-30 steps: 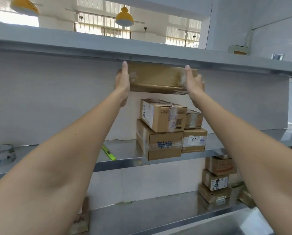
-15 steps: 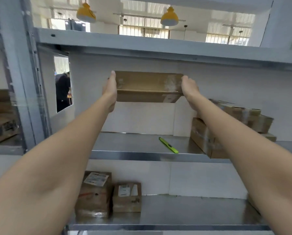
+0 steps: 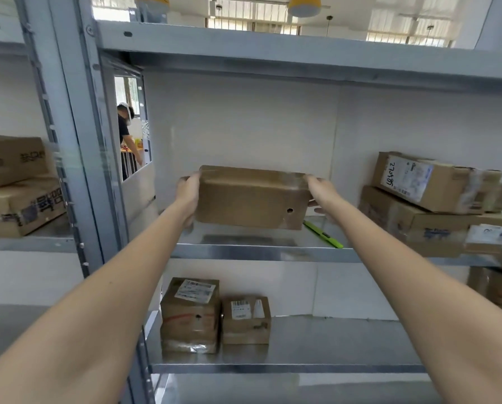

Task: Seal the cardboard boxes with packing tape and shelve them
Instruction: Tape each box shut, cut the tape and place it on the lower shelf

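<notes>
The flat, oblong brown cardboard box [image 3: 251,198] hangs in the air between the person's two hands, with its long axis running left to right, roughly level and parallel to the front lip of the grey metal middle shelf [image 3: 261,253]. It sits just above that shelf's surface, not touching it; a dark shadow lies on the metal directly below. So the coming move looks to me like a short drop down and back, onto the bare stretch of shelf beneath it.

The left hand [image 3: 188,192] holds the box's left end, fingers curled over the top corner. The right hand [image 3: 321,191] holds the right end, its fingers wrapping round the side so that part of the grip is hidden behind the cardboard. Each grip is a firm clasp on an end of the box, and both arms reach out about equally far, so neither hand is clearly nearer the shelf.

A slim lime-green utility knife [image 3: 324,234] lies on the shelf just below and beside the box's right corner, near the right hand. I would judge that the thing to watch: if the box comes straight down it may land on the knife's near end. Farther right, a stack of taped cardboard parcels [image 3: 424,205] stands well apart.
</notes>
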Demonstrator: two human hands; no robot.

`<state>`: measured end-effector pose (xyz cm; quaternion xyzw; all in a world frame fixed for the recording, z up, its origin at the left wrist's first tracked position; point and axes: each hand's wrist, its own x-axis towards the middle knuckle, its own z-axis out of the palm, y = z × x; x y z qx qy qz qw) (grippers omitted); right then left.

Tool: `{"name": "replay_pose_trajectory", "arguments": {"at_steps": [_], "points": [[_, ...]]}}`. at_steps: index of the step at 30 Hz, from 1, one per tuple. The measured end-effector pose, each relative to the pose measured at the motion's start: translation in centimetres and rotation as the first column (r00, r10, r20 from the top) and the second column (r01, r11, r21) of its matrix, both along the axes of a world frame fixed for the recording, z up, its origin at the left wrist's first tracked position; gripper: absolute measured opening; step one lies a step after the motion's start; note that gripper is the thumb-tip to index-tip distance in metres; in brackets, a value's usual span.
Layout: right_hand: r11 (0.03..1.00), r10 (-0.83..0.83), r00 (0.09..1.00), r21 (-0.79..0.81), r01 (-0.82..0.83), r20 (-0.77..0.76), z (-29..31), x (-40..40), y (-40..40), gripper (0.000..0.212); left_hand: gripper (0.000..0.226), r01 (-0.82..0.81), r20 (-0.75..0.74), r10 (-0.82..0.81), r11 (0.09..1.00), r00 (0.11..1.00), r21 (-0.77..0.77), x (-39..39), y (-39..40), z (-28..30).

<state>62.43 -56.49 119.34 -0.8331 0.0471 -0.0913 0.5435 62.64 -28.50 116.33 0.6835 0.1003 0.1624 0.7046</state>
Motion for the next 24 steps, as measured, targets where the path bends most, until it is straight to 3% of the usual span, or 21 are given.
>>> {"name": "replay_pose_trajectory", "arguments": {"at_steps": [3,7,10,15,19,24], "points": [[0.999,0.013,1.000,-0.038,-0.013,-0.022,-0.8,0.7,0.1,0.039,0.059,-0.010,-0.014,0.010,1.000,1.000,0.006,0.2,-0.3,-1.0],[0.998,0.023,1.000,-0.051,-0.023,-0.014,-1.8,1.9,-0.2,0.051,0.054,-0.040,-0.008,0.041,0.997,0.999,0.066,0.8,-0.8,-2.1],[1.000,0.012,1.000,-0.023,-0.012,0.006,-3.0,2.7,-0.2,0.061,0.055,-0.085,0.040,0.080,0.986,0.996,0.142,0.5,-1.5,-2.9],[0.996,-0.005,0.999,0.089,0.001,0.053,-4.6,3.0,0.2,0.066,0.059,-0.114,0.090,0.104,0.986,0.991,0.120,0.7,-2.2,-4.6],[0.964,0.120,0.992,0.236,-0.122,0.026,-6.6,2.7,0.0,0.070,0.052,-0.109,0.129,0.092,0.985,0.987,0.136,0.6,-2.3,-5.5],[0.928,0.262,0.965,0.275,-0.252,0.001,-8.2,2.8,-0.8,0.079,0.048,-0.076,0.163,0.046,0.981,0.985,0.177,0.3,-2.0,-6.1]]}}
